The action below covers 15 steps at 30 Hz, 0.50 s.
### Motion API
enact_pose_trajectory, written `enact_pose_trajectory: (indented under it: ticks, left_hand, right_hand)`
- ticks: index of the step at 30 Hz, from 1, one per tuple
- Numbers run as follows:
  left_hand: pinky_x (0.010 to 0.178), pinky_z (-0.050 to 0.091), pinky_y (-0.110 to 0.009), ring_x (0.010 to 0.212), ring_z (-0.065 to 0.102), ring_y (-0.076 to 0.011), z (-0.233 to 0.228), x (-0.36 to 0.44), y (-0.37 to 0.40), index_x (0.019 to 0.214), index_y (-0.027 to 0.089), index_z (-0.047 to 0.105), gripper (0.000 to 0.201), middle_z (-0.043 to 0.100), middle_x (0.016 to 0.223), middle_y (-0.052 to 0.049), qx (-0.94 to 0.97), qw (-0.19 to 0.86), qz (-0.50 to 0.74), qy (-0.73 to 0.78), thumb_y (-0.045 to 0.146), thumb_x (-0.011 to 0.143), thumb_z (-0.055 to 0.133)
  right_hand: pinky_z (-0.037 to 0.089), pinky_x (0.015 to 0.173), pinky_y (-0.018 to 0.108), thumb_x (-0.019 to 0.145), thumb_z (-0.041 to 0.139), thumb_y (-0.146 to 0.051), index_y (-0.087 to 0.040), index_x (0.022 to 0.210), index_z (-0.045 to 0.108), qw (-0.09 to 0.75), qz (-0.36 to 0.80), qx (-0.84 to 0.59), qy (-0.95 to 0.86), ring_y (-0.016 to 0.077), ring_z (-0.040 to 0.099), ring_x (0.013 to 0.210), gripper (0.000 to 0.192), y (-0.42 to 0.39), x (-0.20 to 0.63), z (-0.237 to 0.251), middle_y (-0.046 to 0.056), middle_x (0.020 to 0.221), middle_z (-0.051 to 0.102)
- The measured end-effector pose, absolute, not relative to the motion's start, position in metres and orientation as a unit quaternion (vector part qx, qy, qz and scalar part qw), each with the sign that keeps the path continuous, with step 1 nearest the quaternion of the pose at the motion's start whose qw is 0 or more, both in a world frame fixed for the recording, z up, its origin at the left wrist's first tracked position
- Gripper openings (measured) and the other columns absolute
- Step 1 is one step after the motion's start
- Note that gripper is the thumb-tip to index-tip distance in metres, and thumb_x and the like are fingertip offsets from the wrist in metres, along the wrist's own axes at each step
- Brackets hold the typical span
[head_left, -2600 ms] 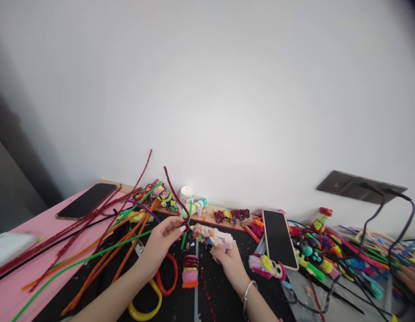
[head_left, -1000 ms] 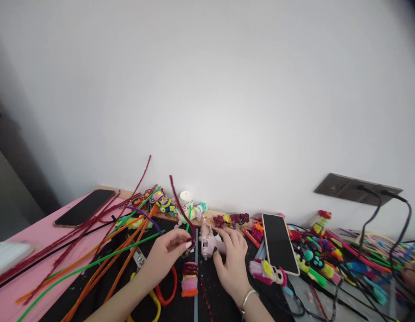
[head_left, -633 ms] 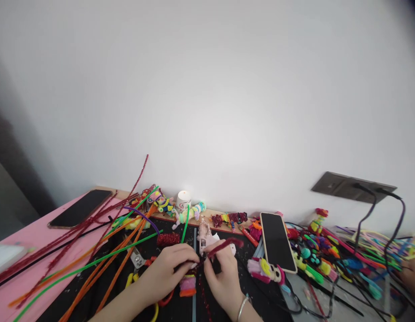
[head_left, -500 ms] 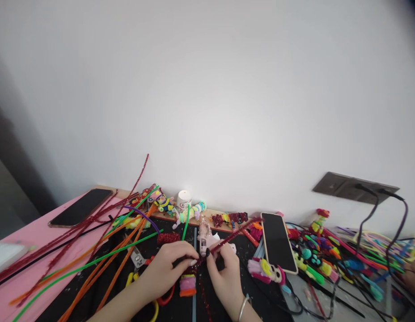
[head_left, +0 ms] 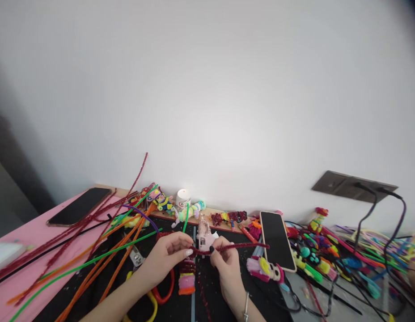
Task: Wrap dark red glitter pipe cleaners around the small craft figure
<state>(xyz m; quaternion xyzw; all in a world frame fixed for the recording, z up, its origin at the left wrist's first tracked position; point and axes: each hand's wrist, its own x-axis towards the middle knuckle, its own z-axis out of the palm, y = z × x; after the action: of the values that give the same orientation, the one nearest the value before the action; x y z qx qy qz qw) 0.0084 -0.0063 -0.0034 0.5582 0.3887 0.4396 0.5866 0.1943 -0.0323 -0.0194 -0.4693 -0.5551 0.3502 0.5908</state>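
Note:
A dark red tinsel pipe cleaner [head_left: 243, 245] runs between my hands and sticks out to the right. My left hand [head_left: 172, 255] pinches its left end, by the top of a small pipe-cleaner figure [head_left: 187, 282] coiled in dark red, pink and orange. Thumb and forefinger of my right hand [head_left: 225, 259] are closed on the same pipe cleaner, a short way along. Whether it is joined to the figure is hidden by my left fingers. Just behind my hands stands a pale pink glue gun [head_left: 204, 236]. Red-and-yellow-handled scissors [head_left: 150, 299] lie partly under my left forearm.
Orange, green and red pipe cleaners [head_left: 90, 261] spread across the left. One phone [head_left: 79, 206] lies at left; another phone [head_left: 277, 241] lies at right beside a pink-and-yellow figure [head_left: 266, 270]. Cables hang from a wall socket [head_left: 353, 186] over a colourful heap. Another person's hand [head_left: 414, 273] shows far right.
The pipe cleaner's free end has swung down from slanting up to nearly level. My hands have drawn slightly apart, leaving a stretch of it visible between them.

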Motion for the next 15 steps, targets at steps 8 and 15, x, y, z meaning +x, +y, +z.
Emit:
enact_pose_trajectory:
  ticks: [8, 15]
  left_hand:
    - [0.078, 0.055, -0.034, 0.085, 0.069, -0.0237, -0.004, 0.007, -0.005, 0.086, 0.019, 0.071, 0.026, 0.074, 0.082, -0.004, 0.509, 0.608, 0.455, 0.406, 0.032, 0.066, 0.082]
    - [0.081, 0.054, -0.035, 0.085, 0.068, -0.0234, -0.004, 0.006, -0.005, 0.085, 0.019, 0.071, 0.026, 0.073, 0.084, -0.004, 0.513, 0.588, 0.465, 0.419, 0.034, 0.067, 0.081]
  right_hand:
    - [0.032, 0.053, 0.025, 0.085, 0.053, -0.031, -0.022, 0.059, 0.044, 0.541, 0.371, -0.458, -0.600, 0.0134, 0.038, 0.053, 0.029, -0.038, 0.194, -0.018, -0.005, 0.054, 0.041]
    - [0.033, 0.054, 0.026, 0.087, 0.046, -0.018, -0.023, 0.060, 0.039, 0.491, 0.200, -0.466, -0.708, 0.0141, 0.044, 0.054, 0.028, -0.044, 0.191, -0.020, -0.005, 0.056, 0.043]
